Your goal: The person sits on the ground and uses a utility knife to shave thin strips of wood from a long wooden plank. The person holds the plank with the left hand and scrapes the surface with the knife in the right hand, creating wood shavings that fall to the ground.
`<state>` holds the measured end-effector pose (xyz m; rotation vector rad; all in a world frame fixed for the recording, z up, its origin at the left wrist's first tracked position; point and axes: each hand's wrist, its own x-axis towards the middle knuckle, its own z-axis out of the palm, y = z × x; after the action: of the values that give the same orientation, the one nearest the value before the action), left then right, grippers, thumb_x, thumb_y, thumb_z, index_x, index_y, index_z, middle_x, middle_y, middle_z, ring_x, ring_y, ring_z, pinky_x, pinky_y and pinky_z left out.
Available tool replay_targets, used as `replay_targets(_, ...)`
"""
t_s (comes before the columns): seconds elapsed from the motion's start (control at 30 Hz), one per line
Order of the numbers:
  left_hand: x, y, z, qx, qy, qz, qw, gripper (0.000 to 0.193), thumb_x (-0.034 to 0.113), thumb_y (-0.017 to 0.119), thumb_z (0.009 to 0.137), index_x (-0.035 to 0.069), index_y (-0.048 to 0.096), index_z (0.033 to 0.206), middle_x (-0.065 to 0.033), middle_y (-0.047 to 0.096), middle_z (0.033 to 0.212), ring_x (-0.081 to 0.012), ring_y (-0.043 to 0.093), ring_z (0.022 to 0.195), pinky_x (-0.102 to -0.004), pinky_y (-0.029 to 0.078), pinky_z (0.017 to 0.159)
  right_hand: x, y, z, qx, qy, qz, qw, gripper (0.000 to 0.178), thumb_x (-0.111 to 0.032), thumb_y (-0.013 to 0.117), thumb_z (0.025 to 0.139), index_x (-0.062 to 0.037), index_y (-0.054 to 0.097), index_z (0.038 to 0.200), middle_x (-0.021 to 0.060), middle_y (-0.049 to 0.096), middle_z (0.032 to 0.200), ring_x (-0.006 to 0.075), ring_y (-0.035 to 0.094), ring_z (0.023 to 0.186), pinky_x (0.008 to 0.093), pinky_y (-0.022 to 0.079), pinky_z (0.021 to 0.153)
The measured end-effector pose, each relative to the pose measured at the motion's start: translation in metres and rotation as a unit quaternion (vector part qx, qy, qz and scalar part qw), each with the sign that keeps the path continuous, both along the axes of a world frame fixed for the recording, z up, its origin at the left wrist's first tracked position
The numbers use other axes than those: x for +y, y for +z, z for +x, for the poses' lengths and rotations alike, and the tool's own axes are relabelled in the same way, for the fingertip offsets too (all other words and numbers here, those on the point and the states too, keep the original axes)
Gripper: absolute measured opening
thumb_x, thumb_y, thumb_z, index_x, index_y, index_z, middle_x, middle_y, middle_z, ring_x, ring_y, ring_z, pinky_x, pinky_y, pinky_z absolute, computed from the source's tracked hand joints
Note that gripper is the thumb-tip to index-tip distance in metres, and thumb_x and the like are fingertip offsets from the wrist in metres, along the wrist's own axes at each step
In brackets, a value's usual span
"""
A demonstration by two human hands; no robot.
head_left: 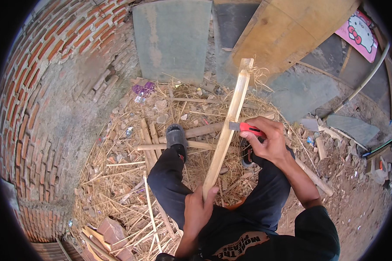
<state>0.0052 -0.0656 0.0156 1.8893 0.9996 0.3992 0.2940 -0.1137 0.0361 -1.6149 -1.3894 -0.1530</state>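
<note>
My left hand (198, 210) is closed round the near end of a long pale bamboo strip (222, 145), which slants up and away from me between my knees. In my closed right hand (268, 138) is a red and black utility knife (251, 128). Its blade (234, 126) lies against the strip about midway along. Thin curled shavings (261, 77) hang at the strip's far end. The fingers of my left hand are partly hidden behind the strip.
Shavings, sticks and rubble cover the ground round my shoes (176, 138). Bamboo pieces (196, 130) lie crosswise there. A brick wall (35, 126) rises at left. Boards (172, 43) lean at the back, with a pale pole (363, 82) at right. Cardboard (113, 230) lies near left.
</note>
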Motion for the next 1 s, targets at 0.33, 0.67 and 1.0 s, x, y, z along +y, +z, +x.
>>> replay_targets(0.33, -0.005, -0.017, -0.019, -0.023, -0.019, -0.052, 0.998, 0.036, 0.034, 0.068, 0.111, -0.001, 0.074, 0.116, -0.0168, 0.068, 0.068, -0.0324, 0.071, 0.061, -0.0411, 0.052, 0.062, -0.003, 0.014, 0.015, 0.028, 0.002, -0.06, 0.998, 0.025, -0.024, 0.084, 0.096, -0.0029, 0.079, 0.107, 0.0134, 0.077, 0.088, 0.0263, 0.073, 0.071, 0.0352, 0.057, 0.065)
replay_targets(0.67, 0.015, -0.017, 0.005, -0.092, -0.031, -0.056, 0.994, 0.039, 0.033, 0.059, 0.115, -0.003, 0.07, 0.125, -0.019, 0.065, 0.071, -0.032, 0.068, 0.062, -0.0443, 0.051, 0.063, -0.011, -0.014, -0.056, -0.026, 0.116, -0.044, 0.992, 0.027, -0.031, 0.089, 0.09, -0.0113, 0.081, 0.106, 0.0045, 0.074, 0.081, 0.023, 0.071, 0.061, 0.0349, 0.056, 0.054)
replay_targets(1.0, -0.009, -0.019, -0.008, -0.025, -0.029, -0.082, 0.996, 0.042, 0.032, 0.052, 0.119, -0.001, 0.061, 0.093, -0.0014, 0.053, 0.066, -0.0114, 0.047, 0.062, -0.0348, 0.042, 0.058, 0.007, 0.009, 0.014, 0.052, -0.071, -0.021, 0.996, 0.026, -0.025, 0.085, 0.095, -0.003, 0.081, 0.108, 0.0148, 0.079, 0.09, 0.0262, 0.077, 0.072, 0.0359, 0.058, 0.066)
